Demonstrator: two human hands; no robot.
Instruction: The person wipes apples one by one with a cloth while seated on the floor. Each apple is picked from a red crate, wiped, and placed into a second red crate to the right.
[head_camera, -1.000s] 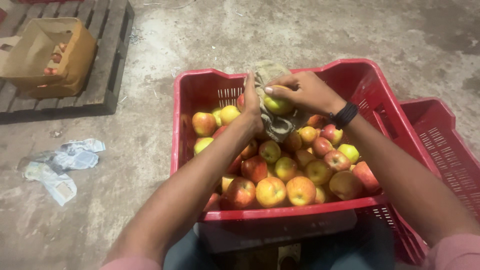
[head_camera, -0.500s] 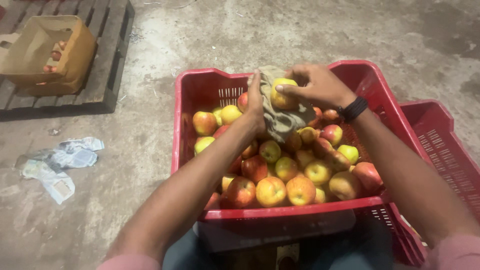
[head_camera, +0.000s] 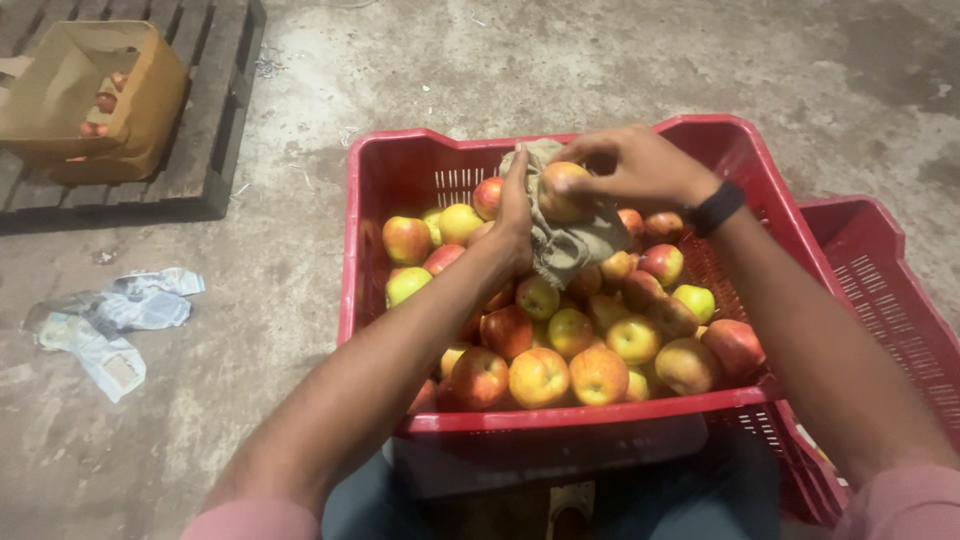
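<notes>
A red plastic crate (head_camera: 400, 165) in front of me is filled with several red and yellow apples (head_camera: 570, 372). Above its far half, my left hand (head_camera: 514, 222) holds a grey-brown cloth (head_camera: 572, 242) from underneath. My right hand (head_camera: 632, 165), with a black band on the wrist, grips one yellow-red apple (head_camera: 560, 190) and presses it against the cloth.
A second red crate (head_camera: 888, 290) stands to the right, partly under the first. A brown cardboard box (head_camera: 92, 100) with a few apples sits on a dark wooden pallet (head_camera: 205, 120) at the far left. Crumpled paper (head_camera: 105, 320) lies on the concrete floor at left.
Both hands have stayed over the crate. The apple has turned in my right hand against the cloth, showing more of its yellow-red side.
</notes>
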